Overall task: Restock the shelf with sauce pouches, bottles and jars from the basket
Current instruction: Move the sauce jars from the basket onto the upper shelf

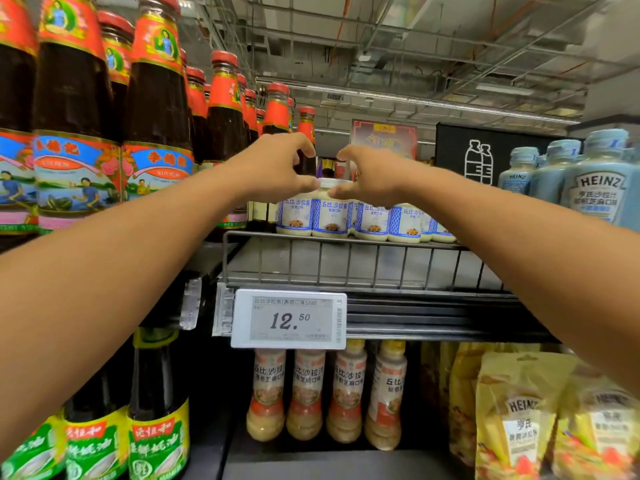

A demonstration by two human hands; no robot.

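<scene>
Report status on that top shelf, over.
Left hand and right hand: thumbs pinching the white jar at its lid. Jar upright in its row behind the wire rail. Dark sauce bottles crowd the left side.

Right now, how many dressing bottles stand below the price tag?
4 dressing bottles in a row under the price tag: leftmost, second, third, rightmost. More may hide behind.
</scene>
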